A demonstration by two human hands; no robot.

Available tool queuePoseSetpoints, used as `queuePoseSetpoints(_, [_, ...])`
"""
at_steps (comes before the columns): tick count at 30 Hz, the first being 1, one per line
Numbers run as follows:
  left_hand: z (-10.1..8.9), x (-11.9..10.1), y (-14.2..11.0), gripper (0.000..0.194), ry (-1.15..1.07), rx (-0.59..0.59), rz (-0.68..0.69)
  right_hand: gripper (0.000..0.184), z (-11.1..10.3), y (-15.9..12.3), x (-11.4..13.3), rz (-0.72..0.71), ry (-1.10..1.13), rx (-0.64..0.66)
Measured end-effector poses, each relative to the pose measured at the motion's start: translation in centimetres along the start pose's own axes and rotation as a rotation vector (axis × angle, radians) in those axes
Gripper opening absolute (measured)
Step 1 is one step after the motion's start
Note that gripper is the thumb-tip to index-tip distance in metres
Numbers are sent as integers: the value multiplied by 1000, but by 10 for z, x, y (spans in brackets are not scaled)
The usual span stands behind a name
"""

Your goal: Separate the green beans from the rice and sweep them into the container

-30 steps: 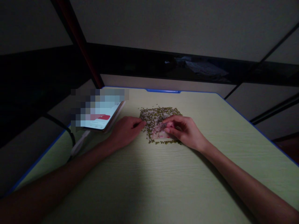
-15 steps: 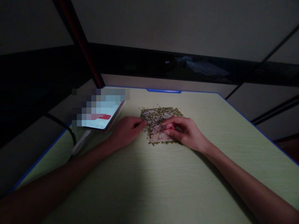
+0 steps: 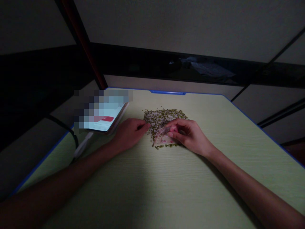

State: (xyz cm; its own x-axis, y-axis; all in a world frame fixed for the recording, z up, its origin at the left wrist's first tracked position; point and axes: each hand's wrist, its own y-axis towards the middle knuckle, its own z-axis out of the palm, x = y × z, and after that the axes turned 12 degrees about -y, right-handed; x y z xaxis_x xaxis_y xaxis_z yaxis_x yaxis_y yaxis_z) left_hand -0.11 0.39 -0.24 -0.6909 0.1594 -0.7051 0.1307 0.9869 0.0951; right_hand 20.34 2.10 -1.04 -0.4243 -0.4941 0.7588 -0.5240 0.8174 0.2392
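Note:
Small green beans (image 3: 164,115), like mung beans, lie spread in a rough rectangle at the middle of the table. Among them, near the front, is a thin pinkish printed sheet (image 3: 163,139); whether it is paper or plastic I cannot tell. My right hand (image 3: 188,135) pinches this sheet between thumb and fingers and covers the pile's right part. At the pile's left edge rests my left hand (image 3: 131,132), its thumb and forefinger pressed together. Anything between those fingertips is hidden. A row of beans shows along the front of the sheet.
Left of my left hand stands a lit phone (image 3: 102,122), raised at a slant and partly blurred out. A white plug and dark cable (image 3: 82,146) run from it. The pale wooden table (image 3: 152,184) has a blue rim, with dark panels behind.
Both hands stay almost in place. The pinkish sheet's near left corner has shifted slightly under my right hand's pinch. The whole view has drifted a little.

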Motion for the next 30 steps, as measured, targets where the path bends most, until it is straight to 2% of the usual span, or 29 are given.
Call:
queuePoseSetpoints(10, [0,2,0,38,1,4,8,15,2,1,2,7,-14,-26])
queuePoseSetpoints(16, [0,1,0,38,3,1,7,14,4,1,3,-75,4,-15])
queuePoseSetpoints(30, [1,1,1,37,6,-2,9,14,7,-3,12,-135,92,192])
